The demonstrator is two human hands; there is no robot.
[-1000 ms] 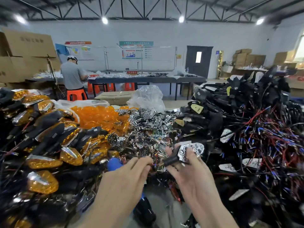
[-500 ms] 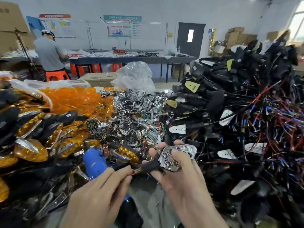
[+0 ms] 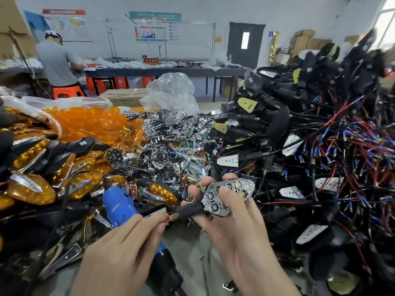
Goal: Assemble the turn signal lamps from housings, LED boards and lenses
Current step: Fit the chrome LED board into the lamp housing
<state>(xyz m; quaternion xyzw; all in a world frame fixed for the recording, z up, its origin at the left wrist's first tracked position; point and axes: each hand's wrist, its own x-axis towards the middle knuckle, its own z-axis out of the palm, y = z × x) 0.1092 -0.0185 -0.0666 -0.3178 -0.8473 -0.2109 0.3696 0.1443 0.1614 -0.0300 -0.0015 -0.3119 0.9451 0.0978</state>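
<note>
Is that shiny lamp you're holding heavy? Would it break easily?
Probably light: the right hand holds the lamp with just fingers and thumb. Its chrome reflector looks like thin plastic, so it may scratch or crack if dropped. The black stem seems stiff, jutting straight toward the left hand, which pinches the red wire.

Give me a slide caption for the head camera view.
Right hand holds a lensless lamp; left hand pinches its red wire.

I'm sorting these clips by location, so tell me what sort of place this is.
Probably a factory assembly workshop: heaps of orange lenses, chrome reflectors and wired black housings lie in front, another worker stands at a long table behind, and cardboard boxes are stacked by the wall.
</note>
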